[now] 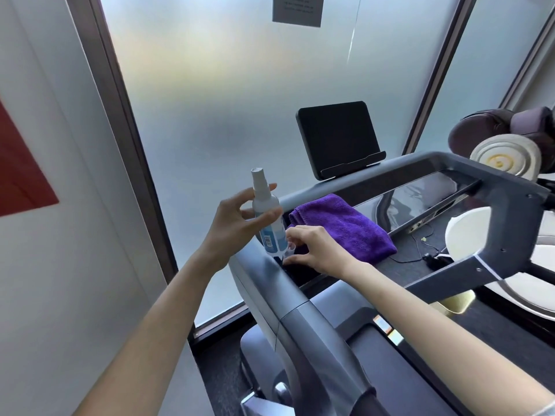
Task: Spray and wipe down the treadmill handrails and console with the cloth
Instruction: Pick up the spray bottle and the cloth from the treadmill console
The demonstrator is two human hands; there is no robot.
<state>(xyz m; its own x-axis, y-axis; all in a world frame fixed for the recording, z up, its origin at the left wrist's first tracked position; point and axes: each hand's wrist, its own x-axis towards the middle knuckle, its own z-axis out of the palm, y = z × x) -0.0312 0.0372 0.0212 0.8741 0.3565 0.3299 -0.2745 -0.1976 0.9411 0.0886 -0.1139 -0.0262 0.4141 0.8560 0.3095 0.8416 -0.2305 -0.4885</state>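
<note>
Cloth (342, 226) on console (420, 193), spray bottle (267, 217) beside

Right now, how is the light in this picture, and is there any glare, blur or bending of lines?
Head view: soft daylight comes through the frosted window, so shadows are weak; the glossy console panel shows pale reflections; the wide lens bends the window frame and tilts the treadmill; the spray bottle, left hand and purple cloth look sharp; the paper notice is too blurred to read.

No text is legible: the window notice (296, 9) and spray bottle (268, 217) label blur.
</note>
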